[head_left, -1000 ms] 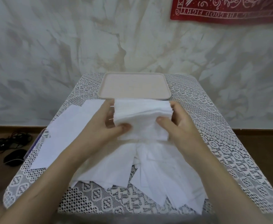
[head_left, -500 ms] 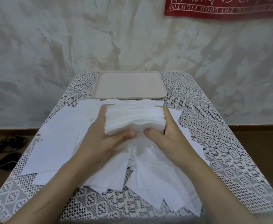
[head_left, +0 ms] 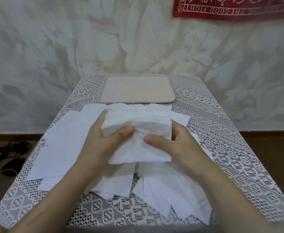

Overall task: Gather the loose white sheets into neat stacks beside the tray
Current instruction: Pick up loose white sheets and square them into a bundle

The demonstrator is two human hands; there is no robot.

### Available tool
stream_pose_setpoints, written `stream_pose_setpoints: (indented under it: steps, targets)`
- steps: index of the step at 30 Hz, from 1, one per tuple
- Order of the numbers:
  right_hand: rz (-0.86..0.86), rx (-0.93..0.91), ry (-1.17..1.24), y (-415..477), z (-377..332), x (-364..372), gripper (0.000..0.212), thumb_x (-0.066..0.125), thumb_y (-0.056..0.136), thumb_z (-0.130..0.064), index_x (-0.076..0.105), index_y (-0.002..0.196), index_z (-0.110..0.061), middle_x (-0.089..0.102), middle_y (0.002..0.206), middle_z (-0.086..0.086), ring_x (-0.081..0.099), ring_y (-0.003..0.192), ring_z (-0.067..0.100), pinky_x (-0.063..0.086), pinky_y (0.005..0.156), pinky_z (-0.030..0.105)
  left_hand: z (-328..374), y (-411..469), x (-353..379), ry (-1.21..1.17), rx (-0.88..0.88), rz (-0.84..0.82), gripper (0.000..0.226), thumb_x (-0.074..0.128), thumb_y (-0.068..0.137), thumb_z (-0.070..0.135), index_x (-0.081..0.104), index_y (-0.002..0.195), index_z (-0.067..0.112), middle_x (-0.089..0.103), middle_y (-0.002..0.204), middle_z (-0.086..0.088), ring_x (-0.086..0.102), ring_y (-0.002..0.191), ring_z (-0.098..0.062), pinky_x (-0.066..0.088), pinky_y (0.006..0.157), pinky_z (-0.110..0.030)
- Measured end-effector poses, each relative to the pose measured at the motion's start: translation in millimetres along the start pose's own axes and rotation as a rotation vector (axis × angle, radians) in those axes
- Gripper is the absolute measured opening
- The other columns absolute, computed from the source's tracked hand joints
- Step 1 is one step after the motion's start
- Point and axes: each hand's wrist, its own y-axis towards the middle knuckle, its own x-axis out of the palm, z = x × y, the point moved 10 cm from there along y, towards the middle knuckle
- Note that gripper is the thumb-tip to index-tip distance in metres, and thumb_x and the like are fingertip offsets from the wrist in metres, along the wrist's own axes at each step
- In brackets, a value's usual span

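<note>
Above the middle of the table (head_left: 225, 148), just short of the tray (head_left: 136, 89) at its far edge, left hand (head_left: 102, 142) and right hand (head_left: 178, 145) grip a stack of white sheets (head_left: 137, 120), fingers curled round its sides, loose sheets (head_left: 62, 148) spread beneath.

Soft, even light, fairly bright; only faint shadows lie under the sheets (head_left: 65, 148). The wide lens bows the table (head_left: 230, 157) at its near edges. Fine detail looks slightly smeared.
</note>
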Motion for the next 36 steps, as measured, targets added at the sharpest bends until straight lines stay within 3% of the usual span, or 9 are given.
stream_pose_setpoints:
  steps: [3, 8, 12, 16, 21, 23, 27, 31, 36]
  targets:
    - [0.099, -0.027, -0.053, -2.9, -5.0, -6.5, 0.033, 0.078, 0.077, -0.026, 0.072, 0.109, -0.021, 0.079, 0.106, -0.002, 0.075, 0.099, 0.017, 0.06, 0.083, 0.03, -0.1, 0.3, -8.1, 0.026, -0.026, 0.033, 0.038, 0.079, 0.084, 0.03, 0.069, 0.118, 0.018, 0.08, 0.111, -0.004, 0.078, 0.101, -0.022, 0.064, 0.079, -0.033]
    - [0.321, 0.042, 0.281, -8.7, 11.5, -13.1, 0.025, 0.076, 0.087, -0.014, 0.072, 0.112, -0.014, 0.079, 0.106, 0.008, 0.076, 0.099, 0.028, 0.06, 0.09, 0.046, -27.6, -8.0, 4.9, -0.285, -0.225, -0.008, 0.077, 0.096, 0.065, 0.05, 0.067, 0.125, 0.012, 0.077, 0.118, -0.015, 0.075, 0.105, -0.028, 0.065, 0.088, -0.046]
    - [0.259, 0.115, 0.408, -9.7, 19.1, 4.3, 0.034, 0.075, 0.086, -0.011, 0.068, 0.12, -0.009, 0.078, 0.11, 0.011, 0.075, 0.1, 0.028, 0.062, 0.085, 0.041, -28.0, -13.0, 16.3, -0.276, -0.26, 0.04, 0.045, 0.074, 0.084, 0.028, 0.069, 0.125, 0.01, 0.079, 0.115, -0.011, 0.077, 0.106, -0.025, 0.064, 0.082, -0.032]
    - [0.175, 0.147, 0.252, -12.4, 9.1, -2.9, 0.034, 0.076, 0.085, -0.017, 0.067, 0.117, -0.011, 0.078, 0.108, 0.008, 0.076, 0.095, 0.02, 0.061, 0.078, 0.03, -17.5, -9.7, -1.6, -0.156, -0.223, 0.07, 0.05, 0.079, 0.086, 0.028, 0.065, 0.132, 0.013, 0.079, 0.117, -0.007, 0.076, 0.108, -0.025, 0.065, 0.085, -0.037]
    - [-0.019, 0.272, -0.027, -22.0, 14.4, 3.5, 0.044, 0.077, 0.084, -0.036, 0.066, 0.122, -0.019, 0.078, 0.109, 0.004, 0.075, 0.101, 0.024, 0.057, 0.087, 0.039, -16.4, -15.5, 3.5, 0.128, -0.238, -0.121, 0.068, 0.078, 0.071, 0.048, 0.062, 0.132, 0.025, 0.079, 0.116, 0.004, 0.076, 0.106, -0.015, 0.062, 0.075, -0.026]
    - [0.039, 0.239, -0.024, -20.4, 12.6, 2.4, 0.031, 0.072, 0.092, -0.03, 0.066, 0.12, -0.017, 0.078, 0.106, 0.003, 0.076, 0.098, 0.022, 0.059, 0.079, 0.032, -17.4, -15.3, 3.7, 0.1, -0.242, -0.074, 0.072, 0.079, 0.068, 0.05, 0.06, 0.133, 0.026, 0.078, 0.116, 0.005, 0.077, 0.103, -0.014, 0.061, 0.072, -0.024]
    - [0.169, 0.176, -0.056, -13.9, 15.6, -3.6, 0.025, 0.073, 0.092, -0.032, 0.068, 0.113, -0.019, 0.075, 0.109, 0.004, 0.075, 0.098, 0.018, 0.061, 0.083, 0.041, -22.0, -21.4, 19.5, 0.053, -0.298, -0.094, 0.054, 0.079, 0.086, 0.044, 0.062, 0.134, 0.027, 0.079, 0.118, 0.006, 0.076, 0.107, -0.016, 0.06, 0.081, -0.031]
    - [0.217, 0.175, -0.058, -8.9, 10.2, -20.7, 0.021, 0.069, 0.096, -0.027, 0.072, 0.102, -0.007, 0.071, 0.085, 0.004, 0.067, 0.068, 0.012, 0.057, 0.058, 0.026, -23.0, -15.5, 6.6, 0.066, -0.298, -0.015, 0.05, 0.077, 0.087, 0.041, 0.065, 0.133, 0.026, 0.078, 0.121, 0.004, 0.074, 0.112, -0.021, 0.057, 0.098, -0.047]
    - [0.519, 0.262, -0.641, -2.2, 15.1, -119.4, 0.019, 0.068, 0.093, -0.03, 0.073, 0.081, -0.016, 0.069, 0.068, -0.003, 0.065, 0.066, 0.022, 0.052, 0.065, 0.038, -24.9, -6.0, -13.6, 0.075, -0.315, 0.06, 0.043, 0.067, 0.088, 0.044, 0.069, 0.127, 0.027, 0.079, 0.117, 0.0, 0.076, 0.108, -0.027, 0.053, 0.104, -0.061]
